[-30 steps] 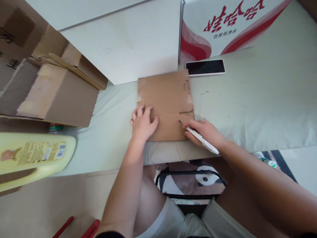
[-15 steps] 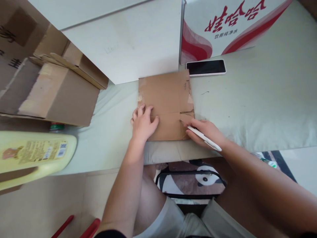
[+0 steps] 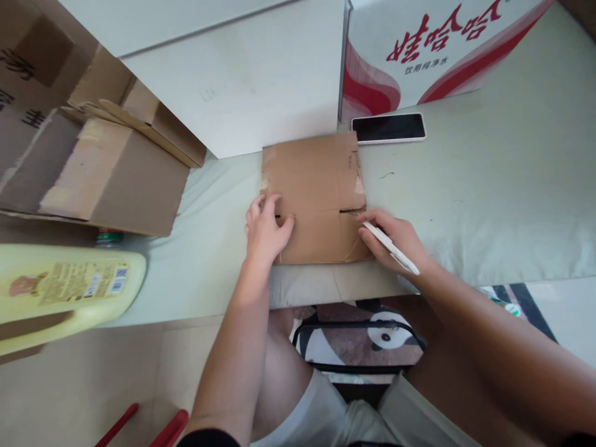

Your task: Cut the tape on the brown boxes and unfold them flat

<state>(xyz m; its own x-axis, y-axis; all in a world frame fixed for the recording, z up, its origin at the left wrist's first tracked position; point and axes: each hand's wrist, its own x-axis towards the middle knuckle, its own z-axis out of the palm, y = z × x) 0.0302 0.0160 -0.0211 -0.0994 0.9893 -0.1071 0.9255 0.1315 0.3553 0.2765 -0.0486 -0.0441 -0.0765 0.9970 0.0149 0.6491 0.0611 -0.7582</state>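
A flat piece of brown cardboard [image 3: 311, 177] lies in front of me, with a dark slit running in from its right edge and a short dark slit beside my left thumb. My left hand [image 3: 267, 228] rests on its left edge, thumb and fingers apart, holding nothing. In my closed right hand [image 3: 395, 239] is a white utility knife [image 3: 393, 249]. Its thin blade tip points left and sits at the right-hand slit; how deep it goes I cannot tell.
Behind the cardboard stand a large white box [image 3: 261, 81] and a red-and-white carton [image 3: 419, 56]. A phone [image 3: 388, 128] lies by the carton. Brown cartons [image 3: 135, 174] and a yellow bottle [image 3: 107, 298] are at the left. The pale cloth surface [image 3: 493, 205] ends near my knees.
My right hand and the knife have shifted right, toward the cardboard's right edge. The slit there now gapes wider and darker. My left hand has moved slightly, and a left-hand slit shows.
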